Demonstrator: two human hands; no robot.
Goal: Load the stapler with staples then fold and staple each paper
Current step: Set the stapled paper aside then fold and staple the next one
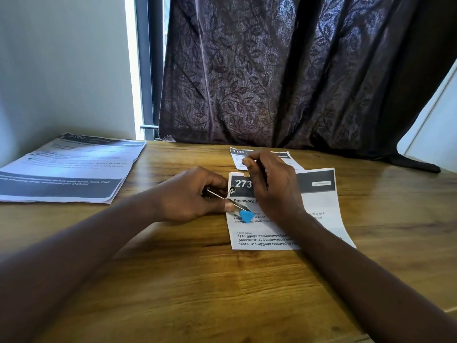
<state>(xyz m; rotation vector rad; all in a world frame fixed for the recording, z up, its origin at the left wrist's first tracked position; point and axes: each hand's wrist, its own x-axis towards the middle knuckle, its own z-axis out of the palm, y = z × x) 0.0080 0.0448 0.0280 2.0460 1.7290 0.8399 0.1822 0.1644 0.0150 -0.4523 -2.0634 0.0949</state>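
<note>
The grip of the left hand (190,194) holds the stapler (217,191) at the edge of the paper (319,214) on the tabletop (197,280), blue pusher (246,216) out; the right hand (269,184), its contents hidden, should seat staples squarely in the channel.

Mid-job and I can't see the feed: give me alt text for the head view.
A person's left hand grips a stapler, its metal rod and blue tip exposed, over the sheet headed 273 on a wooden table; the right hand curls beside it, contents hidden. A sheet marked 1342 lies behind, a paper stack far left.
</note>
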